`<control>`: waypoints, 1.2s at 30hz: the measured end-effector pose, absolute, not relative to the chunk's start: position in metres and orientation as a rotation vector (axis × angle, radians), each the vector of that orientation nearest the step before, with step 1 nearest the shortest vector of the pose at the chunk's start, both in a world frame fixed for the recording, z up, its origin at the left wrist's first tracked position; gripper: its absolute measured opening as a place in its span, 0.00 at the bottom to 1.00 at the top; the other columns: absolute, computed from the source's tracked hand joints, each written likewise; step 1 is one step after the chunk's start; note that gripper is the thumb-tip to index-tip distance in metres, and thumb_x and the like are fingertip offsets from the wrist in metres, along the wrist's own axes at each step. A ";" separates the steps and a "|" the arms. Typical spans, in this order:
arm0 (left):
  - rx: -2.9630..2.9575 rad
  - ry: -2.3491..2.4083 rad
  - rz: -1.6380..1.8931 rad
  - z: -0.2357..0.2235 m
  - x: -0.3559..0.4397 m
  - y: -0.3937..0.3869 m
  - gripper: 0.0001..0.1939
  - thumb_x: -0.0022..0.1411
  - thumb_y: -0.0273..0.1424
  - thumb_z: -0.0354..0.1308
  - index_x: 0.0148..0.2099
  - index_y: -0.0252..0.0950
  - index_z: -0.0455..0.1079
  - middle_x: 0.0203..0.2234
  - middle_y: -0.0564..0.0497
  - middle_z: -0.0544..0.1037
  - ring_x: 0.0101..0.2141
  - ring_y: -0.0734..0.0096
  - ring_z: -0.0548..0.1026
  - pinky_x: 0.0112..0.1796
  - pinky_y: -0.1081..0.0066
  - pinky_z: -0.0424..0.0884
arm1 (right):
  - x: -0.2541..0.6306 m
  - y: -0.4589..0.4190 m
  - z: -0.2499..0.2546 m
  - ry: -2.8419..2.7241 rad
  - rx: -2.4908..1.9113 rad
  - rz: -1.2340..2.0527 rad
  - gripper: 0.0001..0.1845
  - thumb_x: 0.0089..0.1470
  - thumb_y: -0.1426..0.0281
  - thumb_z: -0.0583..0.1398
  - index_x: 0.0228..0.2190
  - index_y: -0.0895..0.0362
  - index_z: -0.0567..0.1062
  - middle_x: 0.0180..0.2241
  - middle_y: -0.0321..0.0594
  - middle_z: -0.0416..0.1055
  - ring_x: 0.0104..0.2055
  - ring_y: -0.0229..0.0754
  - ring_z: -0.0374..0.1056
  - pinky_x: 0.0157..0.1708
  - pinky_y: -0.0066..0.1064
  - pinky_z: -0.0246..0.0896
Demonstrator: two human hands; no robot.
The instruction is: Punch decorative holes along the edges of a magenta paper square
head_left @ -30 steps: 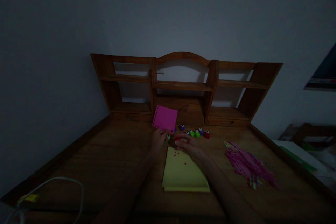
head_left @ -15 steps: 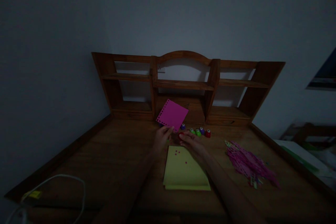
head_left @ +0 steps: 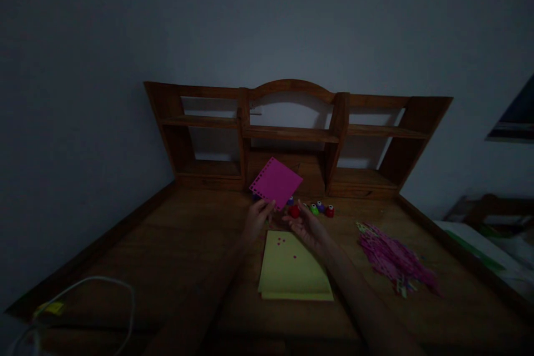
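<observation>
My left hand (head_left: 256, 219) pinches the lower corner of a pink paper sheet (head_left: 277, 182), which is raised and tilted like a diamond. Small punched holes run along its left edges. In the fingers of my right hand (head_left: 307, 227) lies a red craft punch (head_left: 294, 211), just to the right of the sheet's lower corner. Below both hands a stack of yellow paper (head_left: 292, 272) rests on the desk, with several tiny pink cut-outs (head_left: 295, 257) on it. Behind my right hand stand more small punches, among them a green punch (head_left: 314, 209) and another red punch (head_left: 329, 211).
A heap of pink and yellow-green paper strips (head_left: 396, 258) covers part of the desk (head_left: 187, 239) on the right. A wooden shelf unit (head_left: 292, 134) closes off the back. At the front left curves a white cable (head_left: 132, 306) near a yellow piece (head_left: 52, 308).
My right hand has turned and its fingers have loosened, so the red punch shows more fully. The pink sheet has shifted slightly right, still in my left hand.
</observation>
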State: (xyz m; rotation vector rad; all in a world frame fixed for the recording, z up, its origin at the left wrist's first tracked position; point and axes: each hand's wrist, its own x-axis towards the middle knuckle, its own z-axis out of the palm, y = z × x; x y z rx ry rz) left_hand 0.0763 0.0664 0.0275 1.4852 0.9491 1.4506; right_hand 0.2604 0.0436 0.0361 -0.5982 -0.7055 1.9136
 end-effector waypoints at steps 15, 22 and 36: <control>1.429 0.954 1.421 0.028 0.076 0.065 0.18 0.58 0.44 0.59 0.28 0.34 0.70 0.18 0.55 0.69 0.19 0.77 0.63 0.22 0.75 0.57 | 0.264 0.051 0.025 -0.759 -0.635 1.882 0.16 0.57 0.58 0.59 0.34 0.59 0.75 0.29 0.44 0.77 0.22 0.34 0.68 0.16 0.20 0.59; 1.482 0.971 1.456 0.032 0.079 0.064 0.17 0.55 0.43 0.61 0.27 0.33 0.70 0.18 0.55 0.69 0.19 0.77 0.64 0.22 0.75 0.58 | 0.250 0.042 0.030 -1.048 -0.821 1.525 0.18 0.41 0.60 0.71 0.32 0.59 0.78 0.30 0.41 0.77 0.24 0.35 0.68 0.23 0.24 0.63; 1.422 0.999 1.508 0.038 0.081 0.058 0.17 0.51 0.44 0.64 0.29 0.33 0.73 0.21 0.51 0.75 0.19 0.76 0.65 0.22 0.74 0.60 | 0.253 0.039 0.035 -1.174 -0.879 1.307 0.22 0.39 0.59 0.71 0.37 0.56 0.79 0.33 0.41 0.77 0.27 0.38 0.70 0.33 0.33 0.66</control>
